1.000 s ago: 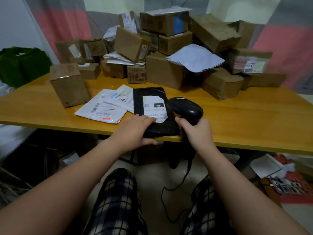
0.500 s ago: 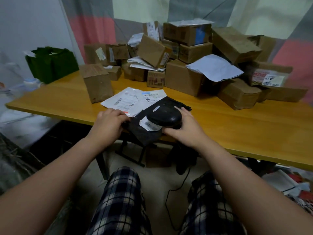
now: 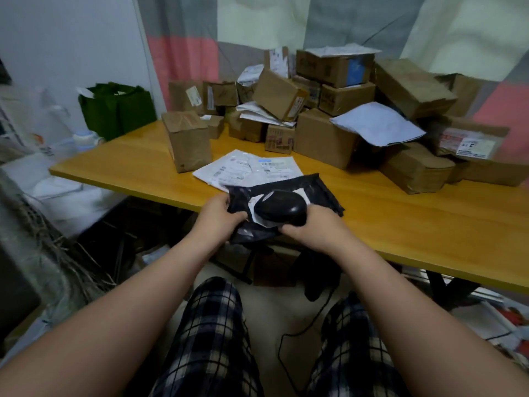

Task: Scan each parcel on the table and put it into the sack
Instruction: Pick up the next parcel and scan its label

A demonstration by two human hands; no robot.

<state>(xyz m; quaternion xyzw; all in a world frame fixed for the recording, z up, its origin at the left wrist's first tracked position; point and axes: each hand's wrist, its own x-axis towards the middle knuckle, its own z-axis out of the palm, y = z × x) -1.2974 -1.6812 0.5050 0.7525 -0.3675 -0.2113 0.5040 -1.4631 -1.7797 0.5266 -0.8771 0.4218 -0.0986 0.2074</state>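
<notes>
Left hand (image 3: pixel 221 214) pinches the near edge of the black poly mailer (image 3: pixel 320 193) at the front edge of the table (image 3: pixel 429 224), and right hand (image 3: pixel 317 233) grips the barcode scanner (image 3: pixel 282 209), its head over the mailer's white label (image 3: pixel 252 206). I judge I'm mid-scan. Next, once it reads, I carry the mailer to the sack, which I can't pick out with certainty.

Two bare forearms show at the near edge: the left forearm (image 3: pixel 120 316) and the right forearm (image 3: pixel 415 310). Each ends in a bare hand, the left hand (image 3: pixel 219 217) and the right hand (image 3: pixel 320 234). The legs wear checked trousers (image 3: pixel 211 339). The ground colour is dark navy to black, crossed by white and pale grey bands in a plaid grid. The fabric shows on both legs, near centre.
</notes>
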